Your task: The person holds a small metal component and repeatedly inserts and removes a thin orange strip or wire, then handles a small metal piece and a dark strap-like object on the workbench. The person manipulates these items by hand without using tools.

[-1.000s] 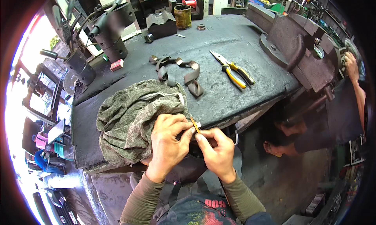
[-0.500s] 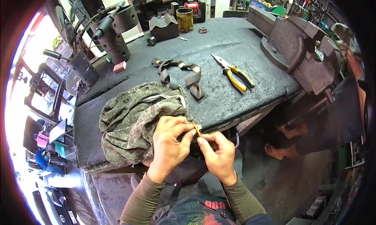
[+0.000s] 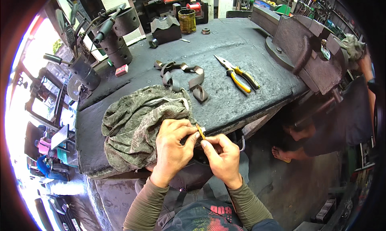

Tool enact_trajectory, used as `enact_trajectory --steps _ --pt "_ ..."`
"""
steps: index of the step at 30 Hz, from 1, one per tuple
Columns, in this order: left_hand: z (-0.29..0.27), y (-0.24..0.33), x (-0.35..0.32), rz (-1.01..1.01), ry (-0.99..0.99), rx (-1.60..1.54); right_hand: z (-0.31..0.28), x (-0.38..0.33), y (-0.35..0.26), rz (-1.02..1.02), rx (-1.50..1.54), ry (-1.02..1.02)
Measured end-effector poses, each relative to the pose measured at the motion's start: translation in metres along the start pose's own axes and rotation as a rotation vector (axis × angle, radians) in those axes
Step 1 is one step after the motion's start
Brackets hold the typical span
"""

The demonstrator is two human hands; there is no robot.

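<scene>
A small, thin orange piece (image 3: 200, 131) is pinched between my two hands at the bench's front edge. A tiny white bit shows beside it; I cannot make out its kind. My left hand (image 3: 173, 144) grips its upper part with thumb and fingers. At its lower end, the thumb and forefinger of my right hand (image 3: 222, 158) are closed. A crumpled green patterned cloth (image 3: 138, 120) lies on the bench against my left hand. Beyond my hands rest a curled dark metal strip (image 3: 196, 79) and long-nose pliers (image 3: 238, 75) with yellow-and-black handles.
A heavy bench vise (image 3: 317, 60) stands at the right. Dark perforated tubes (image 3: 116, 50) with tools and a red matchbox (image 3: 121, 70) are at the left. A yellow-brown can (image 3: 187, 22) sits at the back. Another person's bare foot (image 3: 281, 154) shows at the right.
Both hands keep their pinch on the orange piece, almost unmoved. The bench and the things on it sit slightly farther left in the picture.
</scene>
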State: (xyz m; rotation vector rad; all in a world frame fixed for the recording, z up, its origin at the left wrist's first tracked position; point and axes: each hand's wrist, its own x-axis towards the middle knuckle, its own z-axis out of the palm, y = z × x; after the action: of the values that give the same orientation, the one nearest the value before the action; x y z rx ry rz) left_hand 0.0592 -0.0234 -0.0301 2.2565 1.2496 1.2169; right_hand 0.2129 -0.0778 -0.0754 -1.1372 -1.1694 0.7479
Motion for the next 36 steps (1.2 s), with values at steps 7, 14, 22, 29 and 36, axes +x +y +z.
enact_trajectory --steps 7,14,22,29,36 --pt "-0.0006 -0.0019 0.0005 0.013 0.0 0.011 0.0017 0.0018 0.0015 -0.067 0.064 0.036" --pt "-0.001 -0.0022 0.0 -0.006 -0.027 0.017 -0.003 0.003 -0.0019 0.008 -0.039 -0.024" --pt "-0.0006 -0.0024 0.0003 0.025 -0.02 0.004 -0.0021 0.0019 -0.0038 0.015 -0.074 0.006" --pt "0.0 -0.0025 0.0 0.012 -0.023 0.011 -0.0008 0.0036 -0.0033 0.034 -0.022 0.005" --pt "0.0001 -0.0014 -0.001 -0.007 -0.008 0.02 -0.0019 0.0021 -0.0002 0.095 -0.014 -0.019"
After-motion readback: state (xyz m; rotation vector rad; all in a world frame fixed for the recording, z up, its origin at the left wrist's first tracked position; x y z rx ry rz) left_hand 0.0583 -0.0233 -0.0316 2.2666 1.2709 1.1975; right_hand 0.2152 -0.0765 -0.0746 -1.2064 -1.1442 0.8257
